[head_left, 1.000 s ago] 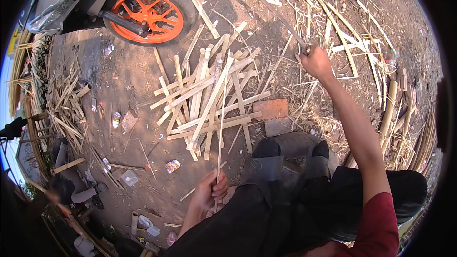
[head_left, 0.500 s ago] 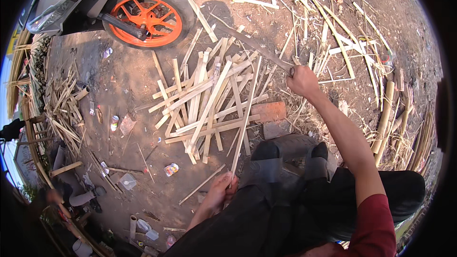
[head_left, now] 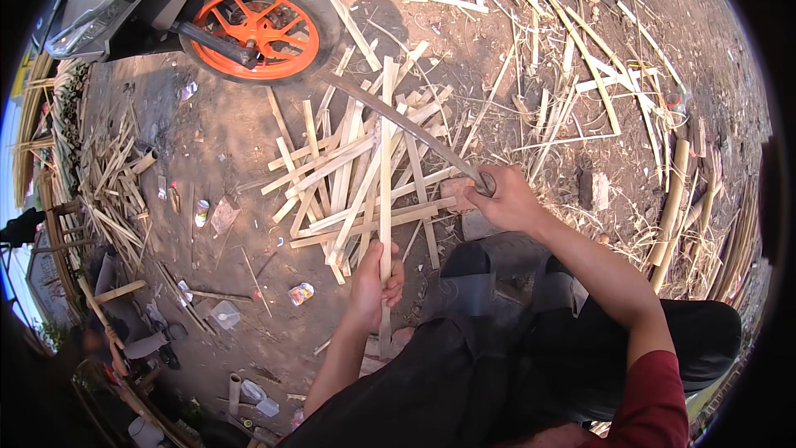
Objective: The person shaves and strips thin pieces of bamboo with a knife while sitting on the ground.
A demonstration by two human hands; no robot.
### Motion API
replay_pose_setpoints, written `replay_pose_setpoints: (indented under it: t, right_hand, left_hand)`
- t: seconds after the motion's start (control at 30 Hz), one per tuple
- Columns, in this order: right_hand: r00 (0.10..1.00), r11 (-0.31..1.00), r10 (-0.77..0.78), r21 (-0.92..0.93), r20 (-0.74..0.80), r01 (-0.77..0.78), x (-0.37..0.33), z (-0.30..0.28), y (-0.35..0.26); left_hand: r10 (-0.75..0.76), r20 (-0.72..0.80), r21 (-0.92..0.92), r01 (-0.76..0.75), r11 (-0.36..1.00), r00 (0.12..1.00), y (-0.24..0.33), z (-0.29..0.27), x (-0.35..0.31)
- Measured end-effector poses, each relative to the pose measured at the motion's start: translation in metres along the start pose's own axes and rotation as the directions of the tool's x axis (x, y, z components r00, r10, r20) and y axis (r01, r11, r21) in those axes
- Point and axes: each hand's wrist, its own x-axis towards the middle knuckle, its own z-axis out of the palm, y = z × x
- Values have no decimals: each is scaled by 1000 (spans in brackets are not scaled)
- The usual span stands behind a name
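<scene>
My left hand [head_left: 375, 286] is closed round the lower part of a pale, flat bamboo strip [head_left: 385, 166], which stands up and away from me over a heap of similar strips [head_left: 336, 162]. In my right hand [head_left: 504, 199] is the handle end of a machete [head_left: 406, 124] with a long, narrow, dark blade. The blade slants up and to the left, crossing the upper part of the strip; whether it touches the strip I cannot tell. A reddish brick [head_left: 454, 192] lies beside my right hand, partly hidden by it.
A motorbike wheel with an orange rim [head_left: 257, 37] stands at the upper left. More split strips [head_left: 593, 75] lie scattered at the upper right, near thick bamboo poles [head_left: 670, 199]. Another stick pile [head_left: 116, 199] is at the left, with litter such as a small packet [head_left: 301, 294] nearby.
My left hand has moved up and forward, now gripping higher on a strip that stands straighter. My right hand has come down and left, bringing the machete blade across the strip.
</scene>
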Motion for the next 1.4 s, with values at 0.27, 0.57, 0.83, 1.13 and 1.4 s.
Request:
replay_pose_setpoints:
  t: [0.27,0.57,0.83,1.13,1.4]
  right_hand:
    - [924,907,-280,-245,260,344,-20,25,-23]
    - [931,888,-282,-305,233,346,-34,34,-21]
    - [999,837,-35,-548,-35,10,63,-33,17]
    - [929,960,247,-63,-274,-274,93,-88,70]
    - [952,1000,7,-19,-305,-14,47,-53,10]
  left_hand:
    - [63,-169,-50,-72,996,984,1,22,9]
    - [-63,29,85,60,995,998,-9,19,-4]
    - [-199,107,31,197,980,974,-28,-12,-45]
    - [223,-207,369,-135,920,953,-63,-43,-60]
    - [518,-179,588,-331,738,836,-57,-25,-39]
